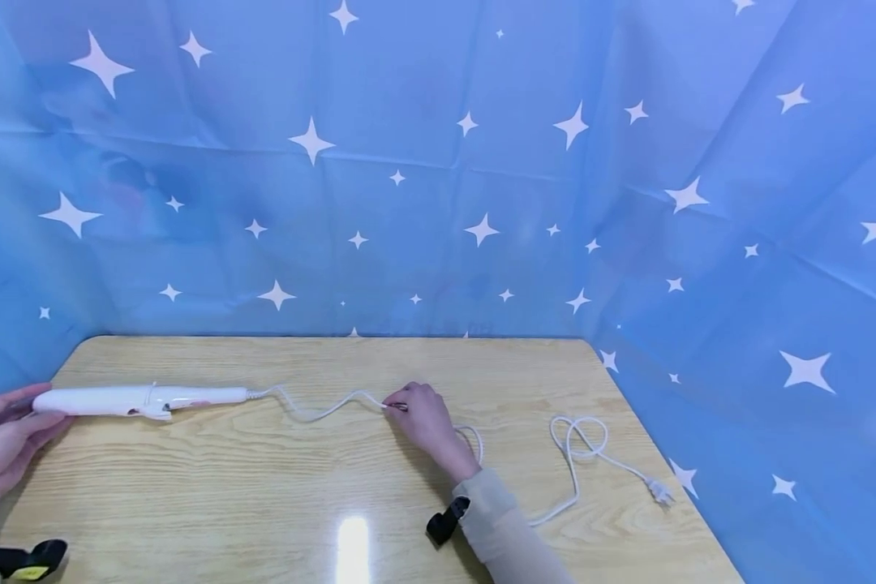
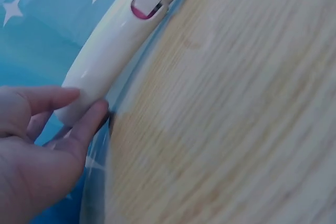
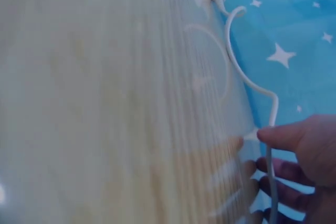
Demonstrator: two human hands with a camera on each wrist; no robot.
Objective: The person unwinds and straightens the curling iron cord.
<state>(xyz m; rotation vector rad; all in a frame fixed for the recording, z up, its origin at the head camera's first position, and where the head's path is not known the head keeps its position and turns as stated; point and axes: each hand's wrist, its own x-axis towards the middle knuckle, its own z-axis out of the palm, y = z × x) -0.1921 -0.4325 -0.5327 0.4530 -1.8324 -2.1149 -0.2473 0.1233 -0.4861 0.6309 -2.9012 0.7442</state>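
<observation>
A white hair styling iron (image 1: 203, 396) lies lengthwise near the table's far left, with a pink part showing at its middle joint in the left wrist view. My left hand (image 1: 7, 442) holds its rounded outer end between thumb and fingers (image 2: 86, 124). From the iron's other end a white power cord (image 1: 319, 416) runs right in a wavy line. Around that cord curl the thumb and fingers of my right hand (image 1: 425, 418), near the middle of the table. Past the right hand, the cord is partly hidden by the forearm.
The cord's far part forms a loose loop (image 1: 584, 438) on the right side and ends in a plug (image 1: 659, 491) near the table's right edge. Under everything is a wood-grain table (image 1: 263, 503). A blue curtain (image 1: 409, 203) with white stars stands behind and at the sides.
</observation>
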